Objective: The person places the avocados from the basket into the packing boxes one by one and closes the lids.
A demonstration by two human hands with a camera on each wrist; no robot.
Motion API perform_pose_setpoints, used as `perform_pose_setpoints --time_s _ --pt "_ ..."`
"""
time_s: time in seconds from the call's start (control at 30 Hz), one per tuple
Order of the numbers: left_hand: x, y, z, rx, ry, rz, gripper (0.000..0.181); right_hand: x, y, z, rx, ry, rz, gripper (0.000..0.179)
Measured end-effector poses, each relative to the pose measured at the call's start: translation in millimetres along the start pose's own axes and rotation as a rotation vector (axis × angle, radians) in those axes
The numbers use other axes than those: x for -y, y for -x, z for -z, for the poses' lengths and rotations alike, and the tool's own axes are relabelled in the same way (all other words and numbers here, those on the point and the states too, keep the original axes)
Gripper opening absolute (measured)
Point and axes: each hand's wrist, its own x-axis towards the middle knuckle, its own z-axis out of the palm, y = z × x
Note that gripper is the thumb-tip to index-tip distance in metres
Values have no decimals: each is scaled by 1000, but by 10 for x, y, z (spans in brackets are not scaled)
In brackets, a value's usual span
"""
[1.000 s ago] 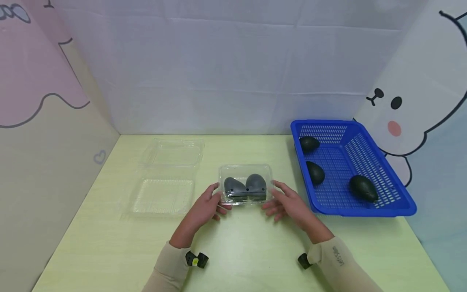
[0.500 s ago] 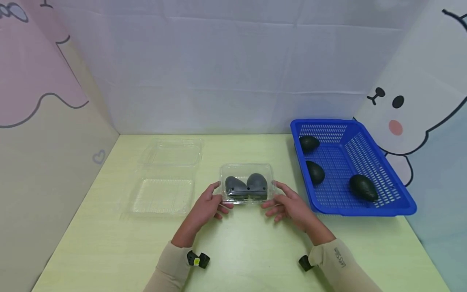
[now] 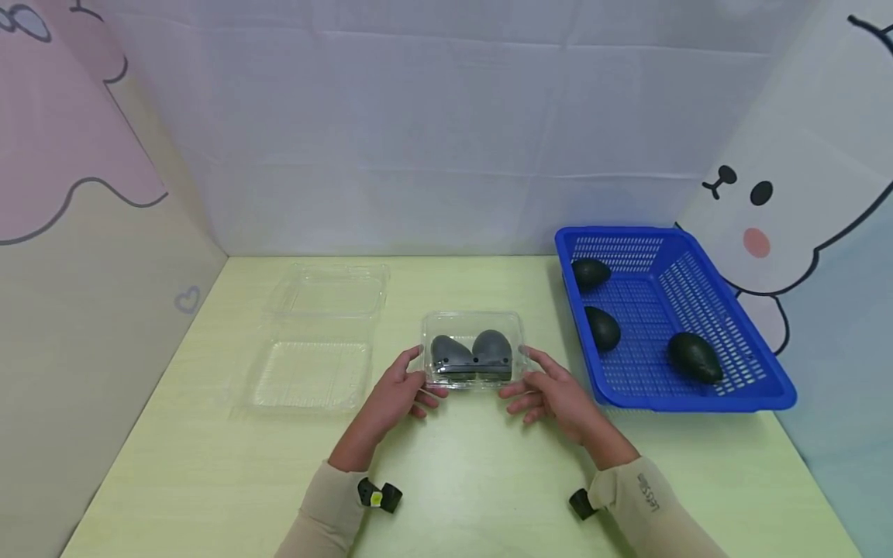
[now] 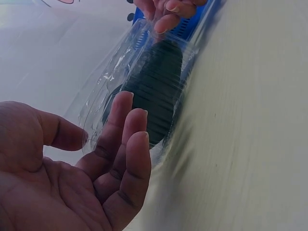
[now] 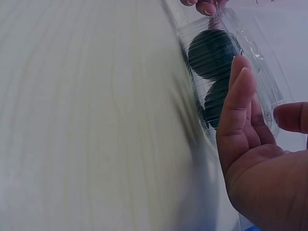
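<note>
A clear plastic clamshell box [image 3: 472,322], lid down, sits in the middle of the table with two dark green avocados [image 3: 492,355] inside. My left hand [image 3: 399,395] holds its left end, thumb at the side and fingers bent round the front corner. At the right end my right hand [image 3: 554,391] does the same. Both wrist views show the avocados [image 4: 156,84] through the ribbed plastic, with each thumb tip at the box's end. How firmly the fingers press is hard to tell.
Left of the box lies a second clear clamshell [image 3: 314,373], spread open, with its lid half toward the back. A blue plastic basket [image 3: 698,404] stands at the right with three avocados, one of them [image 3: 694,359] near its front. A white cloth wall [image 3: 391,139] rises behind the table.
The box and both hands have shifted very slightly to the right. The hold looks the same, and the basket and the other clamshell stay put.
</note>
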Motion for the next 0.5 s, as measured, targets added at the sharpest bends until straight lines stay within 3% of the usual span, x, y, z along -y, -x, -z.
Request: perform_pose_setpoints --time_s 0.3,0.5 --pt "-9 -9 1 17 -2 3 60 9 1 -5 3 -3 -13 61" --pt "-2 -29 -6 17 31 3 76 20 1 -13 -11 11 -29 62"
